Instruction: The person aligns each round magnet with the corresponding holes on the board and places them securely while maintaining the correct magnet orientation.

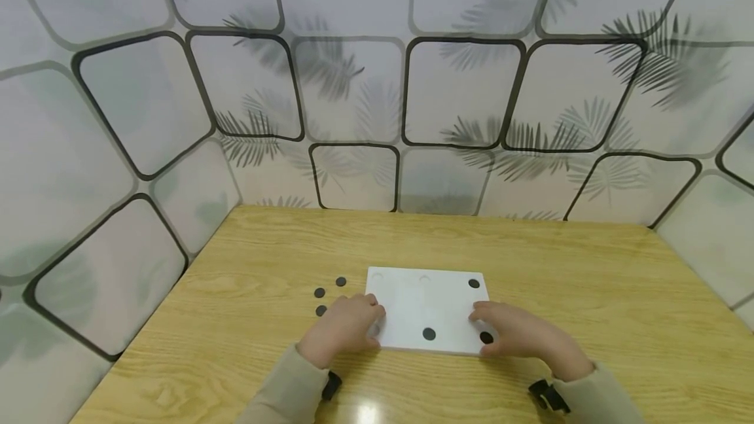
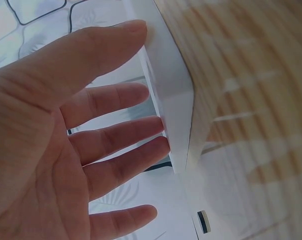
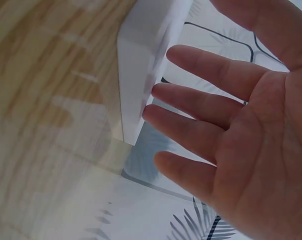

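Observation:
A white rectangular board (image 1: 406,306) lies flat on the wooden table between both hands. Black discs sit in it at the far right corner (image 1: 474,284), the near middle (image 1: 429,334) and the near right corner (image 1: 485,337). Shallow round recesses show along its far edge. My left hand (image 1: 346,324) rests at the board's left end, fingertips on its top and thumb at the near corner. At the opposite end is my right hand (image 1: 516,332), its fingers and thumb around the near right disc. Both wrist views show extended, spread fingers touching the board's edge.
Left of the board, loose black discs (image 1: 320,292) lie on the table (image 1: 265,319), the nearest one close to my left hand. Patterned wall covering (image 1: 359,90) stands behind the table and along its left side. Dark straps sit at both wrists.

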The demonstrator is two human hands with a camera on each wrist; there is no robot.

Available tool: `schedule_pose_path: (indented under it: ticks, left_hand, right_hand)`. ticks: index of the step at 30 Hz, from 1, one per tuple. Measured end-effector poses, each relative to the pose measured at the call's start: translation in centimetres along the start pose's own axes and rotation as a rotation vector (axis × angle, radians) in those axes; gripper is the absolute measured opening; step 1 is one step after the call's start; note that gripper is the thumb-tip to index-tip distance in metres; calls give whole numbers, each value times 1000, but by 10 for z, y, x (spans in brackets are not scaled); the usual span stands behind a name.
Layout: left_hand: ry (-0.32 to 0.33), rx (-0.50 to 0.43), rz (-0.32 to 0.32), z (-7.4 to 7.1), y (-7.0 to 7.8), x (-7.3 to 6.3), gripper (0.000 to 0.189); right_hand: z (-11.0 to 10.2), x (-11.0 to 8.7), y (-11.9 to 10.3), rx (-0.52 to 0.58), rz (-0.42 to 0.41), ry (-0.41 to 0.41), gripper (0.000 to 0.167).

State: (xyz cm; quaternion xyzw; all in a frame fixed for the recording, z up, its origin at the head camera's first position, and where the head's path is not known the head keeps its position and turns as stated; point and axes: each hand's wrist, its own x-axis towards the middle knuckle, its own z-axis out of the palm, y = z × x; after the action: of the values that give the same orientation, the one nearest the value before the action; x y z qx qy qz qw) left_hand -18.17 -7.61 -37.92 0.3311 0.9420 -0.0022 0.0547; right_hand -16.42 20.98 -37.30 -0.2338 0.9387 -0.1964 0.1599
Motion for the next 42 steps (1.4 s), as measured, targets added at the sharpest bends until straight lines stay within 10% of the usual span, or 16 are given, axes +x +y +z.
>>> schedule_pose_path:
  ticks: [42]
  left_hand:
    - [89, -39, -24, -13, -19, -9, 43]
  right_hand:
    - [6, -4, 5, -67, 71, 40, 47]
